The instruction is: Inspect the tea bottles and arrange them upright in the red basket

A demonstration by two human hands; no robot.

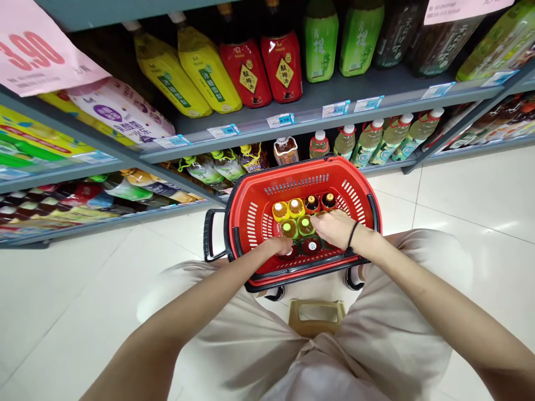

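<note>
A red basket with black trim stands on the floor between my knees, and several upright bottles stand inside it. Yellow-capped and dark bottles form the row nearest the shelf, with green-capped bottles in the middle and dark red ones nearest me. My left hand reaches over the near rim, its fingers bent at a dark red bottle at the left; whether they grip it is unclear. My right hand, with a black band at the wrist, curls over bottles right of the green caps; its fingertips are mostly hidden.
Shelves of drink bottles run across the front, with red bottles and green bottles on the upper level. The basket's black handle sticks out left. A beige stool is beneath me.
</note>
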